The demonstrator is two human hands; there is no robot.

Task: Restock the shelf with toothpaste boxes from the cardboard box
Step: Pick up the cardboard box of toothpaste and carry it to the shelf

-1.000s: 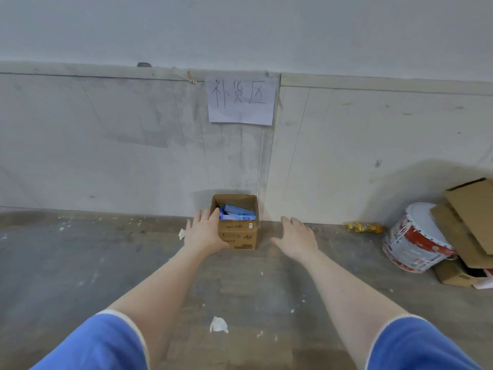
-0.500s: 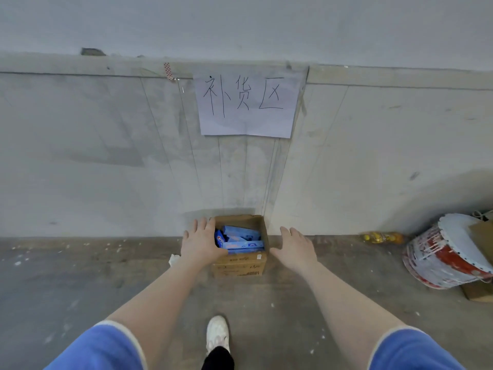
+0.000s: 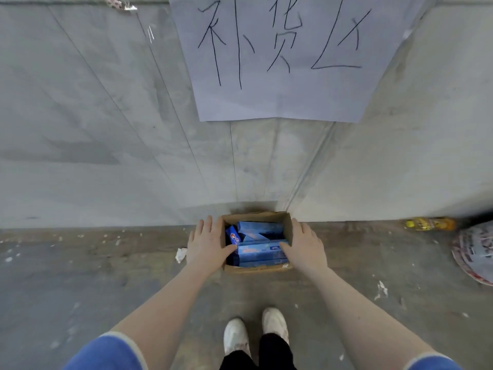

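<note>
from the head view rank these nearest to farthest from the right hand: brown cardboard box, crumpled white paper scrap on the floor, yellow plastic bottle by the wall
1. Brown cardboard box: touching the right hand, at its inner side.
2. Yellow plastic bottle: off to the right, lying against the wall.
3. Crumpled white paper scrap: beyond the box, outside the left hand.

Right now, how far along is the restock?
Done: nothing visibly shelved; no shelf is in view. In hand: left hand and right hand flank the cardboard box on the floor, thumbs over its rim. Left: the blue toothpaste boxes are all still inside; lifting, carrying and shelving remain.
</note>
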